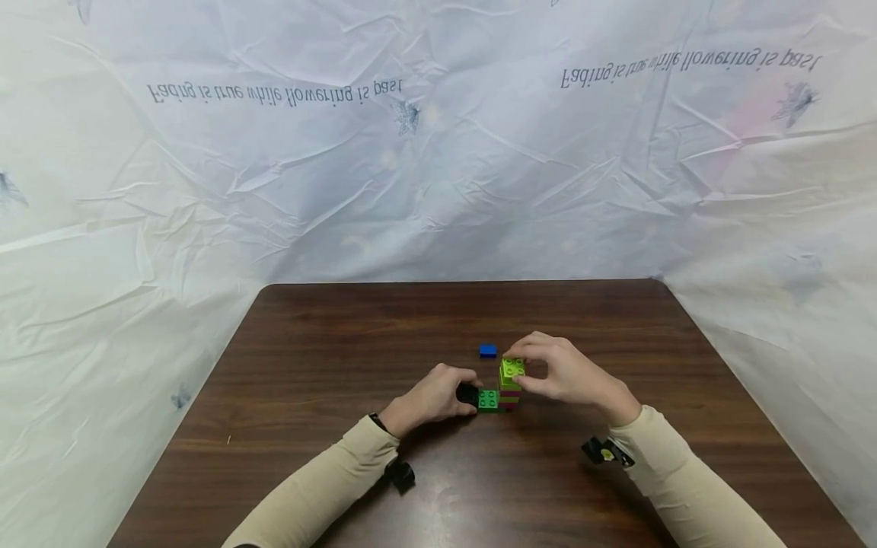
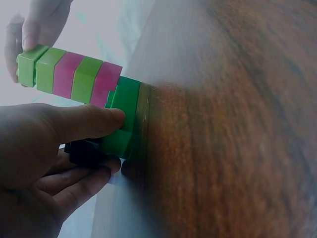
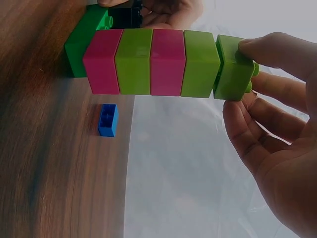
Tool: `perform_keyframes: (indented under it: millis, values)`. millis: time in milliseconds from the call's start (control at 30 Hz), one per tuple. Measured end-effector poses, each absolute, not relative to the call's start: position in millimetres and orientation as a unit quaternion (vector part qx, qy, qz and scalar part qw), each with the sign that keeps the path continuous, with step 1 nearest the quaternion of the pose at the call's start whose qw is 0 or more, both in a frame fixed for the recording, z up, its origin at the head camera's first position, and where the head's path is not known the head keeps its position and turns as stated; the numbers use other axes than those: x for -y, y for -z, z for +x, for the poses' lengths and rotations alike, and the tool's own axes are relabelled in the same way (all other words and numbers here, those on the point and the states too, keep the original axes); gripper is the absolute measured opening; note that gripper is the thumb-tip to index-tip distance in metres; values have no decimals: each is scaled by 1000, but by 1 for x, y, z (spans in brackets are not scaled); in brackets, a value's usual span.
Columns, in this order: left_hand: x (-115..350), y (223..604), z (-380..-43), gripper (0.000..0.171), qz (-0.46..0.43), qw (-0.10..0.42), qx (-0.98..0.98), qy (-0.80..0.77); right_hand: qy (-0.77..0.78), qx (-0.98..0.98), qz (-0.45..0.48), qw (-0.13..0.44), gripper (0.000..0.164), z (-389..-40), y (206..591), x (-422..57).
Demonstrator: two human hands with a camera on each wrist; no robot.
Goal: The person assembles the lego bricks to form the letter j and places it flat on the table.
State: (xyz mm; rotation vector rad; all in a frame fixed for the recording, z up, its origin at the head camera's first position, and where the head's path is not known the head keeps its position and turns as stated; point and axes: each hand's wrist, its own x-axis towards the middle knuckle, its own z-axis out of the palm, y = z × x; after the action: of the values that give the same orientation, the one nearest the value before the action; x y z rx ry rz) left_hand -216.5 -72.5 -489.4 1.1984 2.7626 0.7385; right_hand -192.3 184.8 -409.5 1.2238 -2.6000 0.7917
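Observation:
Toy building bricks form a tower of alternating pink (image 3: 167, 62) and lime bricks, standing on one end of a long green base brick (image 1: 488, 401). On the base's other end sits a black brick (image 1: 467, 393). My left hand (image 1: 435, 396) grips around the black brick, its thumb lying along the green base. Up at the tower, my right hand (image 1: 565, 373) pinches the topmost lime brick (image 3: 235, 67) between thumb and fingers. That brick is slightly tilted, with a thin dark gap between it and the lime brick below.
A small blue brick (image 1: 488, 351) lies on the brown wooden table (image 1: 342, 327), just beyond the tower. White printed sheeting (image 1: 438, 190) hangs behind the table's far edge and along both sides.

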Motion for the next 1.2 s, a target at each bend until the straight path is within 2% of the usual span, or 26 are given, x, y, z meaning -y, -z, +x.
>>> perform_keyframes:
  millis: [1200]
  values:
    - [72, 490, -219, 31, 386, 19, -890, -241, -287, 863, 415, 31, 20, -202, 412, -183]
